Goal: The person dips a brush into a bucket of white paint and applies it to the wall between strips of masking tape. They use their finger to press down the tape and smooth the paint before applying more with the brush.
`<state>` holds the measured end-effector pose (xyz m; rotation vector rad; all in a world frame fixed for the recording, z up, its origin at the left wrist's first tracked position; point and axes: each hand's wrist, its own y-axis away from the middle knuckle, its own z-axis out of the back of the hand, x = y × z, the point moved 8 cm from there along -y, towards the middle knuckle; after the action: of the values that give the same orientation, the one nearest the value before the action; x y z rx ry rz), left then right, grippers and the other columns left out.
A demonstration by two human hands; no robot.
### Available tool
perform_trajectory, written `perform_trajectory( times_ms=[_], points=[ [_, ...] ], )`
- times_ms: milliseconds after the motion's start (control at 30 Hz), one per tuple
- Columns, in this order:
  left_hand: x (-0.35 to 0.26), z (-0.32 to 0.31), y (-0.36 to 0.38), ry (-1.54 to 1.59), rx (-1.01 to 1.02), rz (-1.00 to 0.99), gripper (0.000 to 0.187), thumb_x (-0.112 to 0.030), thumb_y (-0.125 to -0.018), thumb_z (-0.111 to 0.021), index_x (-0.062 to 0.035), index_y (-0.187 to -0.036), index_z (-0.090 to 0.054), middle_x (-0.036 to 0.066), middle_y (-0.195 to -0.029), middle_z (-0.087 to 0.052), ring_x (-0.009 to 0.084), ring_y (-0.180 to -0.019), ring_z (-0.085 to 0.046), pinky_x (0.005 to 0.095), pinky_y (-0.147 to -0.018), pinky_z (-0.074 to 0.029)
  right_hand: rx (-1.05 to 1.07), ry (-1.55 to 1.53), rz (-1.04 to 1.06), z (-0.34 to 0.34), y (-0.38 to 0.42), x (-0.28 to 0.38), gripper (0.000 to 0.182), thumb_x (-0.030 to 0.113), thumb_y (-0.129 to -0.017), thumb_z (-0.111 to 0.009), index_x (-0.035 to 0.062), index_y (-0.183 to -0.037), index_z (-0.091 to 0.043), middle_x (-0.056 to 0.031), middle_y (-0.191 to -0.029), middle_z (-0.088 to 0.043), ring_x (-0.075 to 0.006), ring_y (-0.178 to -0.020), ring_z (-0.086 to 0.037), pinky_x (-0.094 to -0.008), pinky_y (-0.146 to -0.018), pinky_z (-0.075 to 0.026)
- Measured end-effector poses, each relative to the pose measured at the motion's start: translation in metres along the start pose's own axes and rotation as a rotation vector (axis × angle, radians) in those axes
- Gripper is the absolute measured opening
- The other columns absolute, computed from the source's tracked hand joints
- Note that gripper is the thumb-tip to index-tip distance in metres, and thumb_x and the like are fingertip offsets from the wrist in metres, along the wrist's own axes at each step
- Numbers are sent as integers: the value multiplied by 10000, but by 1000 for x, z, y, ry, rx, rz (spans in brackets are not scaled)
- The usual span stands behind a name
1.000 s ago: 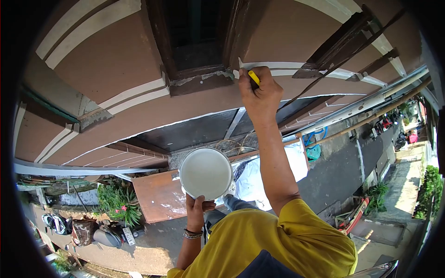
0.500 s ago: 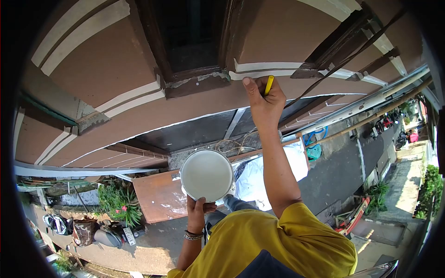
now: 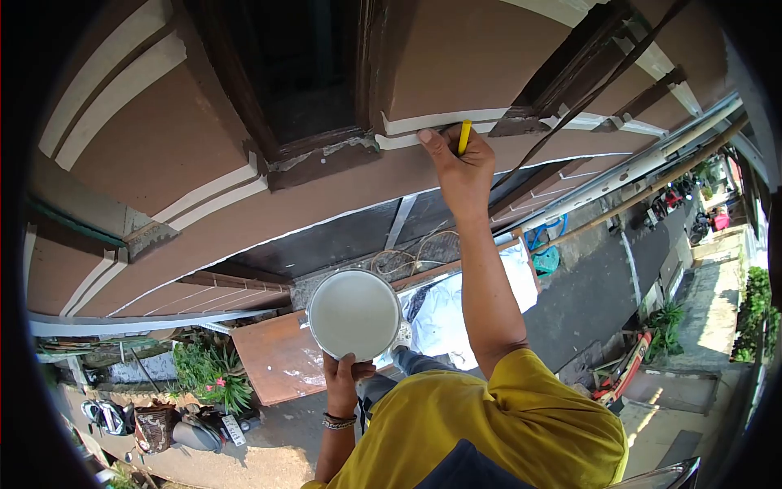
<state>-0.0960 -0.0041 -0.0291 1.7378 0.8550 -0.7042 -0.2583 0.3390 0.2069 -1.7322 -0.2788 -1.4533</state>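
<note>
My left hand (image 3: 344,381) grips the near rim of a round bucket (image 3: 354,314) with pale paint inside, held at the height of my waist. Up at the wall, my right hand (image 3: 461,167) is closed on a tool with a yellow handle (image 3: 464,138); the handle's end sticks up between thumb and fingers, and the tool's working end is hidden. That hand is at the cream trim band (image 3: 450,116) on the brown wall (image 3: 342,175), right of the dark window opening (image 3: 305,73).
Below me are a brown board (image 3: 281,359) with paint stains and a white sheet (image 3: 444,322). A dark cable (image 3: 554,130) crosses the wall on the right, near a bamboo pole (image 3: 627,210). Parked motorcycles (image 3: 195,432) and plants (image 3: 213,376) are at lower left.
The view has shifted, and the window and trim appear further left. My right hand has moved right along the trim relative to the window, still with the yellow handle. The bucket is still held.
</note>
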Motion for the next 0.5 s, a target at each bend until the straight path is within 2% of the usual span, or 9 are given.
perform_trajectory(
  times_ms=[133,167,267,300,500],
  points=[
    [1,0,-2,6,4,3,323,-119,-959,-489,-45,-1273,-487,156,-856,-724,219,-658,-730,312,-585,-628,-80,37,-40,42,-19,-15,315,210,-849,-840,73,-721,-588,74,-646,-493,-44,-629,-378,-210,-584,-307],
    [2,-1,-3,6,6,7,324,-119,-959,-489,-46,-1274,-486,157,-855,-725,220,-656,-730,313,-586,-628,-82,23,0,52,-24,-20,284,202,-850,-838,76,-745,-607,82,-638,-492,-31,-577,-360,-208,-536,-281],
    [3,-2,-3,2,11,18,326,-119,-960,-489,-47,-1278,-483,157,-852,-725,222,-654,-729,315,-586,-627,-123,-20,-74,76,-33,-35,257,206,-851,-836,83,-771,-626,88,-626,-489,-14,-508,-331,-214,-468,-239],
    [3,-3,-2,-1,13,19,326,-121,-961,-488,-47,-1279,-482,157,-853,-725,221,-655,-729,314,-586,-627,-132,-33,-69,79,-35,-33,242,212,-853,-834,96,-797,-629,95,-605,-461,-7,-457,-296,-221,-420,-199],
    [3,-7,-2,-14,39,18,337,-129,-964,-485,-44,-1290,-475,153,-862,-723,215,-668,-729,307,-583,-623,-240,-111,-239,109,-42,-52,229,236,-914,-768,105,-811,-610,77,-587,-432,-19,-453,-305,-217,-419,-216]
  ],
)
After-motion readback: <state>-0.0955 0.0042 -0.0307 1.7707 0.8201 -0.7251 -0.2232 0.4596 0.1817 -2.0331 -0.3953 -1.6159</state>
